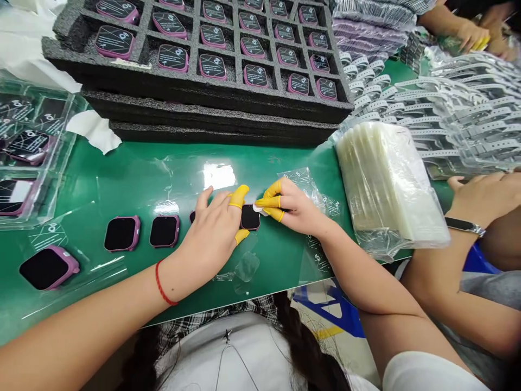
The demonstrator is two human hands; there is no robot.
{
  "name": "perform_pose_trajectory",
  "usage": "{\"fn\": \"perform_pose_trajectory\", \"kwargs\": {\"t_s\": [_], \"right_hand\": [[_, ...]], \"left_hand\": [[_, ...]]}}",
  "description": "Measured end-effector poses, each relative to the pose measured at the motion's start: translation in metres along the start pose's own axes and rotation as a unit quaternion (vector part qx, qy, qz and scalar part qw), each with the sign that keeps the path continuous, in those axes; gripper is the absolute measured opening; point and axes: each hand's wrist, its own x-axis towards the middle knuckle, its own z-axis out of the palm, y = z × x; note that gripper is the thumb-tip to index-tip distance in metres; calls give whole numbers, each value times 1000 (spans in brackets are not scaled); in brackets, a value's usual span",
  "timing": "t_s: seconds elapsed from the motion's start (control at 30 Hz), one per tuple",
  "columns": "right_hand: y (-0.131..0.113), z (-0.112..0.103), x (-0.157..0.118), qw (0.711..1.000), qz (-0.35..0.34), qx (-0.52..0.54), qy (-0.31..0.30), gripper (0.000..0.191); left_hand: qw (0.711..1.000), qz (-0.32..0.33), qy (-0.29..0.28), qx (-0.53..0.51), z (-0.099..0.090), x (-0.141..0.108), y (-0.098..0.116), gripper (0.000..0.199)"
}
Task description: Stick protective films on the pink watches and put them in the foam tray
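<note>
My left hand (214,228), with yellow finger cots on thumb and index finger, steadies a small smartwatch body (250,217) by its left side. The watch lies on the green table, its dark screen facing up. My right hand (291,203), also in yellow finger cots, pinches a small white wipe (258,208) against the top right of that screen. Partly under my left hand is another watch body (192,216). To the left lie more purple-edged watch bodies, one (164,231) nearest, then a second (121,234) and a third (44,268).
Stacked black foam trays (203,103) with film-covered watches stand behind. A clear plastic tray (61,157) is at left. Right of my hand lie peeled films (309,184), a stack of clear bags (386,184) and bagged white straps (468,108). Other people's arms (443,260) are at right.
</note>
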Motion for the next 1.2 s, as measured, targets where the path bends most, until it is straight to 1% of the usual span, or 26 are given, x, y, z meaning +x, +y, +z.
{"fn": "perform_pose_trajectory", "kwargs": {"t_s": [0.13,0.2,0.27,0.4,0.5,0.63,0.67,0.73,0.83,0.9,0.97,1.0,1.07,1.13,1.2], "right_hand": [[-3,4,-2,997,-33,-61,-33,13],[-6,1,-2,994,-49,-83,-46,14],[-11,-2,-2,992,-64,-86,-69,15],[-20,-10,-1,987,-58,-59,-136,18],[-23,-13,-1,984,-49,-21,-170,20],[-24,-19,-2,976,-51,48,-208,20],[-24,-20,-1,975,-49,68,-204,18],[-22,-23,-1,979,-43,96,-176,15],[-17,-26,-1,987,-25,97,-124,15],[-13,-28,-3,992,2,93,-81,17],[-9,-28,-5,995,40,87,-28,20],[-8,-28,-6,995,57,84,-1,22],[-11,-25,-6,993,73,81,36,24],[-20,-21,-2,995,63,73,40,24],[-34,-15,7,998,38,38,15,21]], "left_hand": [[1000,1,0,3,-1,0,0,39],[1000,3,-2,9,-1,0,0,31],[1000,4,-3,13,-1,0,0,29],[1000,0,-10,17,-1,0,1,34],[1000,3,-8,24,-1,0,1,29],[1000,2,-5,15,1,-1,0,37],[1000,7,-5,17,2,-1,-1,37],[1000,15,-5,23,4,0,-1,36],[999,18,-12,25,2,-1,-2,36],[999,28,-10,27,-7,-5,-3,38],[999,36,3,34,-20,-13,-7,48],[999,28,12,39,-27,-18,-9,55],[999,-11,18,47,-39,-29,-16,68],[998,-52,6,43,-43,-39,-24,76],[997,-67,-13,34,-39,-46,-31,77]]}}
